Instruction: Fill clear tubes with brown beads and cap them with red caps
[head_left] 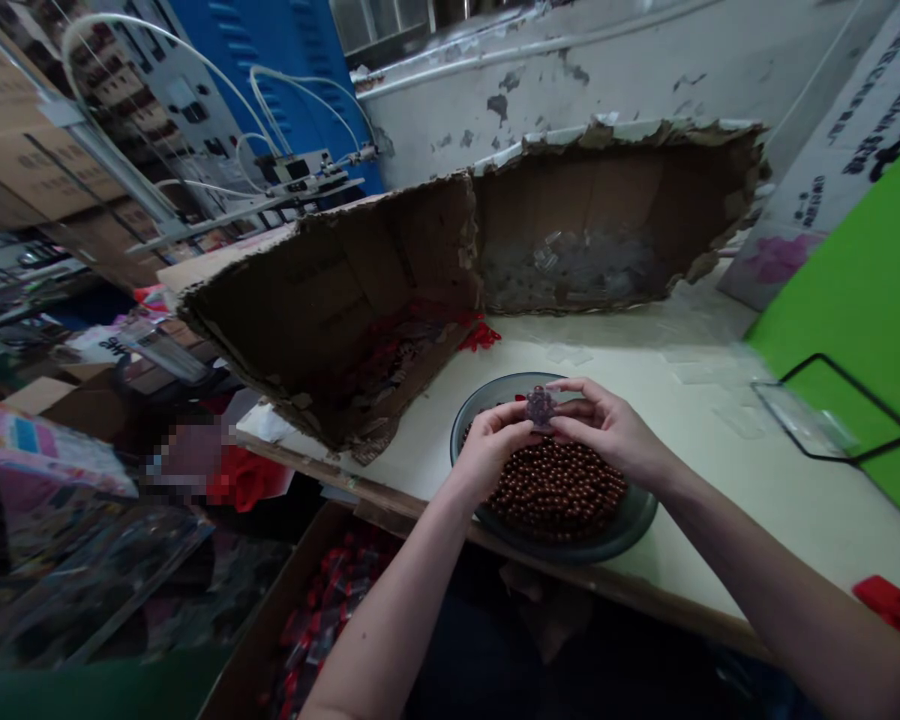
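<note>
Head view: small translucent piece [541, 407] is up over the far half of the bowl [643, 510], above the brown beads [559, 485], with dark bead-like bumps showing on it. Left hand [495, 437] is on the bowl's left side, thumb and fingertips pinched on the piece's left edge; right hand [607, 430] is on the bowl's right side, fingertips clamped on its right edge. Key relation: piece sits directly between the two sets of fingertips, touching both, so neither hand is nearer. Long axis can't be told; looks about as tall as wide. Beyond the bowl, to its left: red pieces [480, 334] by a torn cardboard bin [330, 300]. Right of bowl: green board [862, 300].
</note>
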Action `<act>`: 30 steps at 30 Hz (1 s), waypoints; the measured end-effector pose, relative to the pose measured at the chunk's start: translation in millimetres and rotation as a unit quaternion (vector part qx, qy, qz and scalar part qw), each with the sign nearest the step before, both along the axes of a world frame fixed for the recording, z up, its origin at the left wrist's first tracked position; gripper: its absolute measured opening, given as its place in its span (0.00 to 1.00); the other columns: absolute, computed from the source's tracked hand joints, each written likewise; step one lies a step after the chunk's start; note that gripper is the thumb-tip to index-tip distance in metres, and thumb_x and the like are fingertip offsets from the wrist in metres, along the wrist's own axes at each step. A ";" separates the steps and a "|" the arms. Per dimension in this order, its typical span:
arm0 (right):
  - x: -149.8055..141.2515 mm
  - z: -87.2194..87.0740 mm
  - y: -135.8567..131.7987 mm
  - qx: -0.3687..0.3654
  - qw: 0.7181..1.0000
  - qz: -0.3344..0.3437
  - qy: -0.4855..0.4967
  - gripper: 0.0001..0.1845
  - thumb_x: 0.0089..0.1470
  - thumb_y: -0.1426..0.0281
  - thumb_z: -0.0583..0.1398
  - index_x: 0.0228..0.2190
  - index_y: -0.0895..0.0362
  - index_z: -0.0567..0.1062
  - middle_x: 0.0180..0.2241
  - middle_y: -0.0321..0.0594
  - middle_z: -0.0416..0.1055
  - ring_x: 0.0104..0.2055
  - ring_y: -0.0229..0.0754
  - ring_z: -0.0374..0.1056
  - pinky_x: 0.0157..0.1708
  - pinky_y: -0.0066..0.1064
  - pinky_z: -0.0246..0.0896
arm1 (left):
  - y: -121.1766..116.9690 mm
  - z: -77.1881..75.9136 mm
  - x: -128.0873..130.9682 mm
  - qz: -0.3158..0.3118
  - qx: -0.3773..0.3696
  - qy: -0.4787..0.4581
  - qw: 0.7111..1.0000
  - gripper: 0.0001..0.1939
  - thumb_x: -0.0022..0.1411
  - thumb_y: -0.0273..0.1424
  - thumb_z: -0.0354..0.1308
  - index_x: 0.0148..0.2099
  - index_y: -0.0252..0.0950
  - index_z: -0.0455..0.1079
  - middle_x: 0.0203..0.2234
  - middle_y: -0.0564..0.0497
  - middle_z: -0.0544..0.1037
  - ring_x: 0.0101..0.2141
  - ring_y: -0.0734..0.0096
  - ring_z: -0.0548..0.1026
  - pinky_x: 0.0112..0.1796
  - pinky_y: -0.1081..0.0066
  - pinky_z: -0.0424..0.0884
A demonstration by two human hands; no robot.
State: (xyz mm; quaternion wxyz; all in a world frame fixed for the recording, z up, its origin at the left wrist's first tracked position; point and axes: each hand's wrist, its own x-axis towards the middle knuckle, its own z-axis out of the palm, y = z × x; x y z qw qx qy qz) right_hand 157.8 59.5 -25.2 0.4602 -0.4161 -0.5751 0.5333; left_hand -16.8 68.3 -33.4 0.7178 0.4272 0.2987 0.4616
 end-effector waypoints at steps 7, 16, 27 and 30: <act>0.5 -11.3 2.1 0.003 1.000 0.005 0.004 0.23 0.52 0.66 0.64 0.49 0.52 0.67 0.45 0.43 0.76 0.43 0.44 0.74 0.41 0.37 0.73 | 8.6 -22.3 6.7 0.013 0.005 -0.006 1.000 0.13 0.52 0.32 0.65 0.41 0.31 0.75 0.34 0.46 0.80 0.33 0.70 0.77 0.43 0.68 0.71; 36.2 -16.4 26.4 0.079 0.951 -0.053 -0.293 0.15 0.56 0.65 0.58 0.45 0.53 0.73 0.39 0.40 0.78 0.39 0.44 0.75 0.39 0.35 0.70 | 10.5 -29.3 7.6 0.122 0.056 0.010 0.991 0.11 0.56 0.33 0.63 0.41 0.34 0.70 0.38 0.48 0.79 0.40 0.68 0.77 0.43 0.70 0.71; 28.9 -52.6 63.2 0.092 0.780 0.019 -0.618 0.06 0.51 0.72 0.61 0.34 0.57 0.76 0.34 0.45 0.77 0.38 0.47 0.72 0.35 0.29 0.61 | 12.4 -32.9 4.5 0.173 0.063 -0.008 0.983 0.17 0.58 0.34 0.61 0.49 0.36 0.66 0.39 0.46 0.78 0.39 0.67 0.79 0.40 0.70 0.73; 23.4 -54.3 65.6 0.093 0.773 0.030 -0.627 0.05 0.51 0.72 0.60 0.33 0.57 0.75 0.34 0.44 0.77 0.37 0.45 0.72 0.34 0.28 0.59 | 12.7 -34.7 3.5 0.161 0.056 -0.006 0.985 0.15 0.58 0.36 0.61 0.45 0.35 0.68 0.38 0.47 0.78 0.37 0.68 0.79 0.38 0.71 0.73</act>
